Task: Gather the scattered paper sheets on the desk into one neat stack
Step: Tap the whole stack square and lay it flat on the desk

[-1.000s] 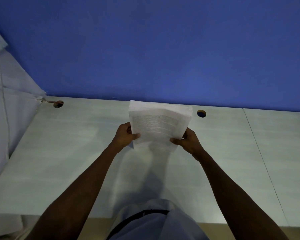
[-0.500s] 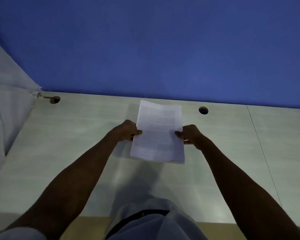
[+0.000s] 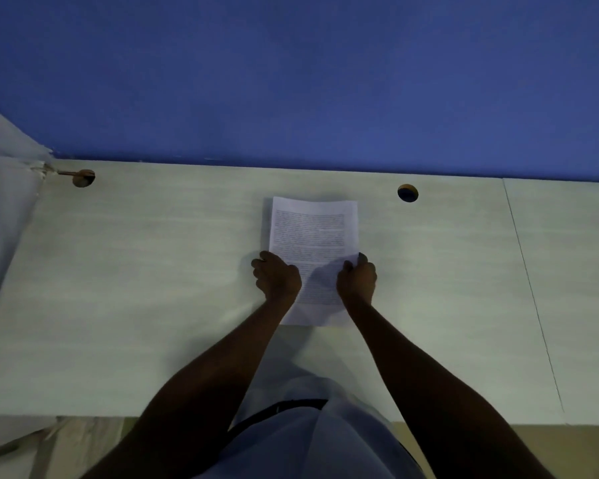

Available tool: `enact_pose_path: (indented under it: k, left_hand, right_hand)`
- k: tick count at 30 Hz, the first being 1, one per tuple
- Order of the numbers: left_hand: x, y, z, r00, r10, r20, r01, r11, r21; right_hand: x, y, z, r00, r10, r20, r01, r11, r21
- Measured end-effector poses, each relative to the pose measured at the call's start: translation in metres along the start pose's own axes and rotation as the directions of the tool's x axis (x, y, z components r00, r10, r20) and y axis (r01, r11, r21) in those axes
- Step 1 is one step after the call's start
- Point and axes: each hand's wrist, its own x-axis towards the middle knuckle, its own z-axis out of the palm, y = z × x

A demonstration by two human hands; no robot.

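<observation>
A single stack of white printed paper sheets [image 3: 312, 233] lies flat on the pale desk [image 3: 153, 288], its long side running away from me. My left hand [image 3: 278, 275] holds the stack's left edge with curled fingers. My right hand [image 3: 357, 279] holds the right edge the same way, thumb on top of the page. Both hands sit at the stack's middle, and its near part shows between my wrists. No loose sheets are visible elsewhere on the desk.
A blue wall [image 3: 291, 81] rises behind the desk. Two round cable holes are cut in the desktop, one at the back left [image 3: 83, 178] and one right of the stack [image 3: 407, 193]. A desk seam [image 3: 533, 295] runs at the right. White cloth [image 3: 4, 202] hangs at the left.
The stack was held upright off the desk a second ago; it now lies flat on the desktop, and both hands have slid nearer along its side edges.
</observation>
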Motion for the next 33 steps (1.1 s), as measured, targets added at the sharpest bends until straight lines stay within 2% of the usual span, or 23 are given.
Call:
enact_pose_path:
  k: [5,8,14,19,25,30,33]
  left_hand:
    - [0.005,0.006,-0.002,0.994,-0.092,-0.065,0.085,0.991,-0.108]
    - [0.009,0.008,-0.004,0.995,-0.084,-0.060,0.081,0.996,-0.043]
    - [0.006,-0.004,-0.001,0.983,0.156,-0.092,-0.126,0.955,0.269]
    - [0.010,-0.001,-0.011,0.978,0.188,-0.091,-0.162,0.957,0.239]
    - [0.011,0.004,-0.015,0.990,0.128,-0.066,-0.118,0.983,0.140]
    - [0.011,0.005,-0.018,0.990,0.122,-0.070,-0.107,0.977,0.186]
    - [0.012,0.004,-0.019,0.984,0.164,-0.064,-0.144,0.959,0.243]
  right_hand:
    - [0.008,-0.001,0.004,0.995,0.085,-0.050,-0.077,0.986,0.150]
    - [0.010,-0.003,-0.001,0.993,0.099,-0.058,-0.089,0.983,0.160]
    - [0.010,-0.007,-0.010,0.991,0.129,-0.043,-0.123,0.985,0.125]
    - [0.014,-0.001,-0.017,0.997,0.035,-0.072,-0.036,0.999,-0.017]
    - [0.013,-0.004,-0.020,0.998,0.008,-0.063,-0.009,1.000,-0.010]
    - [0.013,-0.003,-0.016,0.996,0.051,-0.080,-0.049,0.998,0.024]
    - [0.013,-0.005,-0.014,0.996,0.047,-0.075,-0.051,0.997,-0.051]
